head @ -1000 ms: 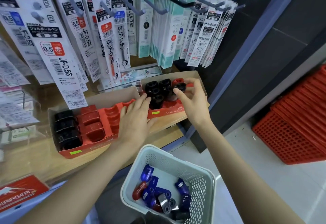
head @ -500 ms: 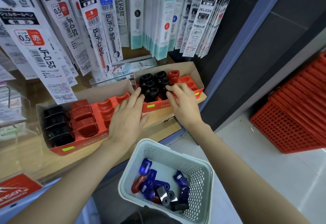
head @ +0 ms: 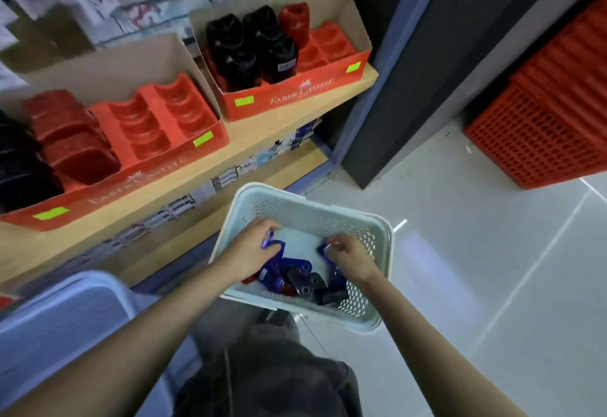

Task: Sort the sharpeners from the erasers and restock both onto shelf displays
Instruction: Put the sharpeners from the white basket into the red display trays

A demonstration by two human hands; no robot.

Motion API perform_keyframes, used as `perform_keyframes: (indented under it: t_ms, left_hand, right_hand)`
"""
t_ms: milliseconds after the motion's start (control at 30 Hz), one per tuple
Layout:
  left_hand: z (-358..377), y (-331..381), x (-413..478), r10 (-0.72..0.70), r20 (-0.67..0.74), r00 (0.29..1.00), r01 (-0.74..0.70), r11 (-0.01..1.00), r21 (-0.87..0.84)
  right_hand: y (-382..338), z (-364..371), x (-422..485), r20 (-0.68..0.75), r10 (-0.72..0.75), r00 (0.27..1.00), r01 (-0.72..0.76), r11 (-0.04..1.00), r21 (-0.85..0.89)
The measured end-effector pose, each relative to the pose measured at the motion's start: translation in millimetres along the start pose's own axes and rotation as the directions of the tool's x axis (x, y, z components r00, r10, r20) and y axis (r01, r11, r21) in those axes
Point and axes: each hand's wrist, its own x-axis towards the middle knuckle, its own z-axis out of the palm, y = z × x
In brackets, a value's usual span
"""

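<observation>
A: Grip status?
B: I read my left grip (head: 249, 252) clenched round a blue sharpener (head: 270, 243) near the basket's (head: 387, 236) far left wall. My right grip (head: 348, 259) pinches a second blue sharpener (head: 323, 250) mid-basket.
A: Remaining stock?
B: Loose sharpeners (head: 302, 277) lie heaped at the basket's near edge. A red display box (head: 295, 96) stands at the shelf's (head: 249, 141) right end.

Bare left hand (head: 249, 249) and right hand (head: 351, 257), sleeveless forearms (head: 131, 334), dark grey trousers (head: 269, 380).
</observation>
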Motion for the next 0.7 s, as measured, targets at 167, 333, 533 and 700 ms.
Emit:
perform_keyframes:
  t_ms: [167,333,533,700]
  left_hand:
    - [43.9,-42.0,37.5,-0.177,0.028,0.984,0.178,0.983,-0.047]
    - [64.1,-68.1,63.1,-0.225,-0.024,0.974,0.225,0.974,0.021]
    - [76.5,-73.9,83.5,-0.23,-0.007,0.973,0.228,0.957,0.181]
    - [78.3,-75.1,83.1,-0.186,-0.031,0.982,0.18,0.875,0.449]
  right_hand:
    - [48.6,43.4,28.2,0.043,0.186,0.982,-0.188,0.98,0.062]
    - [67.2,64.9,54.6,0.01,0.255,0.967,-0.256,0.966,0.047]
    - [69.3,91.9,71.6,-0.012,0.282,0.959,-0.282,0.957,-0.068]
    - [69.6,100.2,73.9,0.035,0.228,0.973,-0.205,0.925,-0.321]
